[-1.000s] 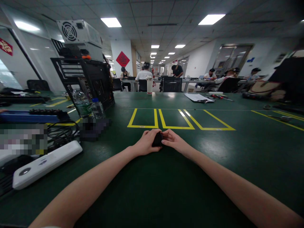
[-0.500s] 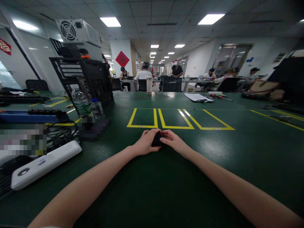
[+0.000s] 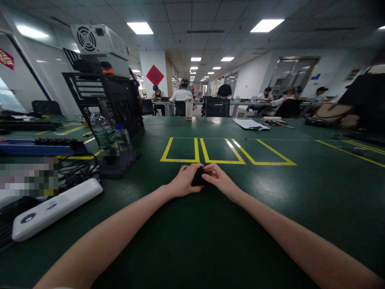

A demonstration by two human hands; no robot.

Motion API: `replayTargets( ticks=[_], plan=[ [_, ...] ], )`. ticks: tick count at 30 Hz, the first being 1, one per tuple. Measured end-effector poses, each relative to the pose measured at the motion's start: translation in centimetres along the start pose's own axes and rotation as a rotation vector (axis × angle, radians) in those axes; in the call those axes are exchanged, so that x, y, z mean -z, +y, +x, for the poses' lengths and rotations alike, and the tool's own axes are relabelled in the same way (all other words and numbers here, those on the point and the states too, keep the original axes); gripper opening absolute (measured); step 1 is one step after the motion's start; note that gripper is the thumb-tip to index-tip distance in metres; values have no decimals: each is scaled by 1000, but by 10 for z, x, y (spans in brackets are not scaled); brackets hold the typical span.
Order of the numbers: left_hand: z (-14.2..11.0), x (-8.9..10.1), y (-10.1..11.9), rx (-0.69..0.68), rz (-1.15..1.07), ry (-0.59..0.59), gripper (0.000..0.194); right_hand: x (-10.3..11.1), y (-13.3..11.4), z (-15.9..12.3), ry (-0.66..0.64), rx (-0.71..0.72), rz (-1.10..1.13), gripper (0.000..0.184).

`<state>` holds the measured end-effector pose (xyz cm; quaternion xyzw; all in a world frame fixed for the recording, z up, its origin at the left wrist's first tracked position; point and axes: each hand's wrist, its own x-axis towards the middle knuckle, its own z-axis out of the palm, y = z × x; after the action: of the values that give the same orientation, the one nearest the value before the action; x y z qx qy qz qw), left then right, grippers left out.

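Note:
A small black block-like object (image 3: 197,177), its exact kind not clear, is between my hands over the green table (image 3: 180,233). My left hand (image 3: 185,179) is closed around it, with fingers over the top and the thumb along its near side. From the other side, my right hand (image 3: 219,180) has its thumb and bent fingertips against the object's right edge. Parts of the object are covered by my fingers. Just beyond my hands, yellow tape outlines (image 3: 219,162) mark the tabletop.
To the left stand an open black computer case (image 3: 120,100), a water bottle (image 3: 102,130) and a smaller blue-capped bottle (image 3: 122,138). Nearer lies a white power strip (image 3: 57,210) with cables. Farther back are a white cup (image 3: 189,109) and a clipboard (image 3: 249,124). Several people sit beyond.
My hands and the black object stay almost in place; the right fingers shift very slightly. In the background, a person in black has bent lower.

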<state>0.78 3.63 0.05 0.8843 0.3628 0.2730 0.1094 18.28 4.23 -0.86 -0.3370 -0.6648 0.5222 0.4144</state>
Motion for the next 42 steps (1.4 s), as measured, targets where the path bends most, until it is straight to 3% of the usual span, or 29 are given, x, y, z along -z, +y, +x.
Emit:
replayTargets(
  ticks=[4, 9, 14, 18, 21, 26, 31, 37, 42],
  plan=[
    [0, -1, -2, -18, 0, 10, 60, 2, -4, 0, -39, -49, -26, 26],
    [0, -5, -6, -34, 9, 35, 60, 5, -6, -1, -138, 2, 71, 32],
    [0, -3, -4, -31, -2, 21, 60, 2, -6, -2, -52, 4, 34, 19],
    [0, -1, -1, -29, -6, 14, 58, 0, -6, -3, -19, -50, -20, 25],
    [0, -2, -3, -32, -2, 18, 60, 2, -7, -3, -46, -80, -12, 27],
    [0, -5, -6, -28, 11, 35, 61, 6, -4, -1, -138, -13, 82, 34],
    [1, -4, -6, -36, -1, 31, 60, 5, -3, 0, -66, -12, 55, 21],
    [1, -4, -5, -27, -10, 21, 61, 3, -5, -2, -67, -75, 23, 29],
    [0, -2, -3, 3, -6, 12, 60, 6, -7, -3, -139, -53, 54, 34]
  ],
)
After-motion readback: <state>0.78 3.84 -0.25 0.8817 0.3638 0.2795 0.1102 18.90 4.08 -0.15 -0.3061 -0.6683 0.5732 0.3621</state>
